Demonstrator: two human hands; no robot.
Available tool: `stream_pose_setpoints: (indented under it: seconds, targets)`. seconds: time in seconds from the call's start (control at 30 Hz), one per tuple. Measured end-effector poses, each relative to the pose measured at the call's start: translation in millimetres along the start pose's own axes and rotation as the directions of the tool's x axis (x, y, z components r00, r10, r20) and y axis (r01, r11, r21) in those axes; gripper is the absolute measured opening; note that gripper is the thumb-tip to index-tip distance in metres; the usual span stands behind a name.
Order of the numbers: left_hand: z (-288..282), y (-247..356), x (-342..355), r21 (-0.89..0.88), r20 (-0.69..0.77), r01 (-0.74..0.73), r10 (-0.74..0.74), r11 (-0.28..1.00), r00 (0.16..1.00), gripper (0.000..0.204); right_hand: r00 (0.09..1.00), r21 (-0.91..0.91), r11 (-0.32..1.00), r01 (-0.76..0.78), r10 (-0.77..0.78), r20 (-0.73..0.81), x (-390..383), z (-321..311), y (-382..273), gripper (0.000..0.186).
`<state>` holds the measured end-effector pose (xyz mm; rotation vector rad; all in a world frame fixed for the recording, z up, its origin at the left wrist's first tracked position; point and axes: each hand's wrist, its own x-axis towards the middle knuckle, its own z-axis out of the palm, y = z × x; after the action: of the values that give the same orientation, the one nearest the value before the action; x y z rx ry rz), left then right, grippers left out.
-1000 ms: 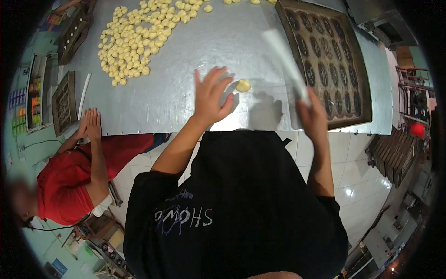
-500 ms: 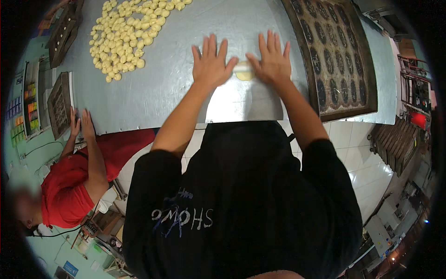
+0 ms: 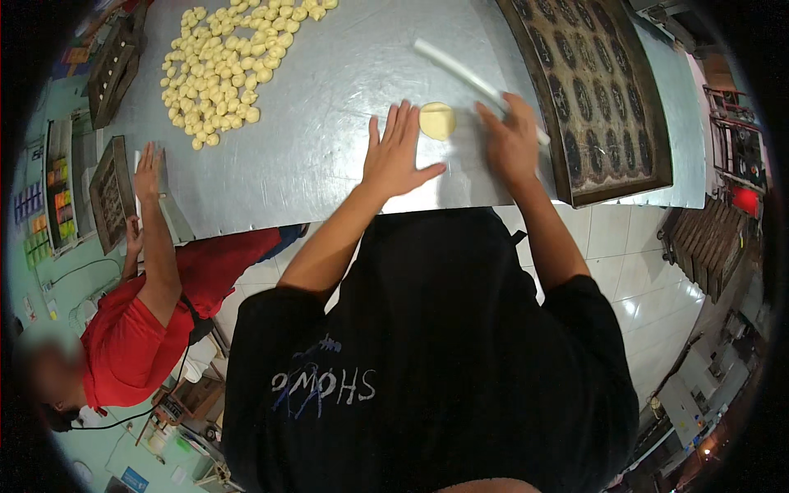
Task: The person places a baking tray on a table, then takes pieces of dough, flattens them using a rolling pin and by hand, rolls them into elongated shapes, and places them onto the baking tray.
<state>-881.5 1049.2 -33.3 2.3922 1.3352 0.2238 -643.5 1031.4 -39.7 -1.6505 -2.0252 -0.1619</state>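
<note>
On the metal table lies a thin, round, pale-yellow dough disc (image 3: 437,122). Flat beside its left edge is my left hand (image 3: 398,156), fingers stretched out and thumb apart, holding nothing. My right hand (image 3: 513,146) is to the right of the disc, slightly blurred. Its thumb and fingers are spread, and its fingertips overlap a white rolling pin (image 3: 456,68). The pin slants from beyond the disc down to the tray's edge, partly hidden by that hand; a firm grip on it does not show.
Many small dough balls (image 3: 226,70) cover the table's far left. A dark baking tray (image 3: 588,197) with oval moulds stands along the right. At the left, a person in a red shirt (image 3: 136,353) works at the same table (image 3: 320,90), near another tray (image 3: 109,193).
The rolling pin has gone from lying across the dough under both hands to a slant at the far right. The right hand moved right; the left drew back toward me. The disc looks wider.
</note>
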Motion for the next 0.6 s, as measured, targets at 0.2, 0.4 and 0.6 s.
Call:
stream_pose_setpoints:
  seconds: [0.2, 0.4, 0.6]
  targets:
    - [-3, -7, 48, 0.122, 0.039, -0.130, 0.127, 0.984, 0.991, 0.123, 0.979, 0.099, 0.995, -0.027, 0.006, 0.205, 30, 58, -40, 0.061]
    - [-6, 3, -50, 0.074, 0.090, -0.256, 0.249, 0.964, 0.964, 0.104, 0.862, 0.112, 0.993, 0.030, -0.083, 0.501, -48, -10, -62, 0.071]
    - [-7, -27, -54, -0.308, -0.266, -0.170, 0.086, 0.936, 0.960, 0.072, 0.967, 0.040, 0.997, -0.070, 0.058, 0.246, 32, 36, -92, 0.075]
